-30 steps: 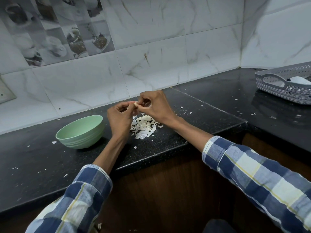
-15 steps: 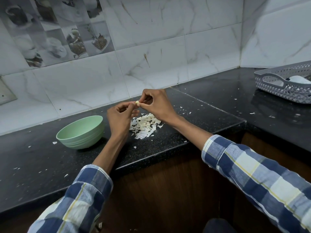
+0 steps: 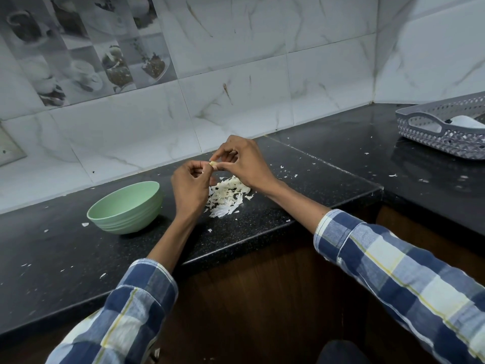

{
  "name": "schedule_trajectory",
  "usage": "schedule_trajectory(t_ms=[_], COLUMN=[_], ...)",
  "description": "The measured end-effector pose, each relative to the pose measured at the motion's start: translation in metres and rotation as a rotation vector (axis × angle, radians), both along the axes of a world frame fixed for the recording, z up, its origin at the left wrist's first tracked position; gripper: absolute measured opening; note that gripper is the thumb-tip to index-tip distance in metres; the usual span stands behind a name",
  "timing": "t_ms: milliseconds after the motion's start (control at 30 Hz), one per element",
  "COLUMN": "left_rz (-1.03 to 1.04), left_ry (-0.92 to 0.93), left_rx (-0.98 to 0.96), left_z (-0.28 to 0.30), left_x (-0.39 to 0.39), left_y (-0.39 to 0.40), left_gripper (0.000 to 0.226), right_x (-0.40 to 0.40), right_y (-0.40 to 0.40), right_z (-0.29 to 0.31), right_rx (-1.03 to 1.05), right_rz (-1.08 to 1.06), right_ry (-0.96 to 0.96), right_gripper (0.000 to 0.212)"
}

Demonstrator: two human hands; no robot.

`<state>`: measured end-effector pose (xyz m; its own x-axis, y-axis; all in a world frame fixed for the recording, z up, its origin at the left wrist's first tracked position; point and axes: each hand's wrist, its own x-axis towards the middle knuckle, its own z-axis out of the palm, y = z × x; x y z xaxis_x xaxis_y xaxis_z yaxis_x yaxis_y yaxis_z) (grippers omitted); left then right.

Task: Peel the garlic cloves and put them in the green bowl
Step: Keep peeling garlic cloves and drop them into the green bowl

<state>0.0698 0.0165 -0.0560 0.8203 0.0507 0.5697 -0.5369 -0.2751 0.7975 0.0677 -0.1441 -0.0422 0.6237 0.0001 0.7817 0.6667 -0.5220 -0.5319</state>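
— What do we see of the garlic clove (image 3: 213, 163)?
— A small pale, yellowish clove, held up above the table, pinched between fingertips. Most of it is hidden, so we cannot tell how much skin remains.
— And the green bowl (image 3: 126, 207)?
— Pale mint green, round, ribbed outside, standing upright on the black table at about eight o'clock from the clove, well apart from it. We cannot see into it from this angle.
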Motion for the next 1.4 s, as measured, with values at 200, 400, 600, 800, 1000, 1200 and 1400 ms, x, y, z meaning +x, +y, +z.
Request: schedule_trajectory(t_ms=[200, 400, 600, 800, 1000, 1200, 1400], left_rz=[-0.094, -0.149, -0.175, -0.101, -0.054, -0.107, 0.025], left_ry=[0.069, 0.057, 0.095, 0.029, -0.081, -0.103, -0.242], left_rx=[-0.058, -0.094, -0.124, -0.043, 0.270, 0.392, 0.426], left_z=[0.002, 0.002, 0.003, -0.002, -0.006, 0.004, 0.021], left_x=[0.005, 0.004, 0.006, 0.003, 0.002, -0.003, -0.016], left_y=[0.001, 0.000, -0.002, 0.001, 0.005, 0.008, 0.046], left_gripper=[0.014, 0.015, 0.015, 0.019, 0.021, 0.017, 0.016], right_x=[0.002, 0.004, 0.006, 0.011, 0.010, 0.010, 0.006], right_y=[-0.003, -0.003, -0.005, -0.010, -0.013, -0.014, -0.007], right_z=[0.000, 0.000, -0.001, -0.002, -0.003, -0.005, -0.002], right_rx=[0.073, 0.140, 0.253, 0.344, 0.286, 0.240, 0.296], right_rz=[0.113, 0.217, 0.278, 0.184, -0.013, -0.040, 0.059], right_ry=[0.176, 0.289, 0.354, 0.377, 0.311, 0.295, 0.298], right_gripper=[0.018, 0.020, 0.016, 0.010, 0.009, 0.006, 0.006])
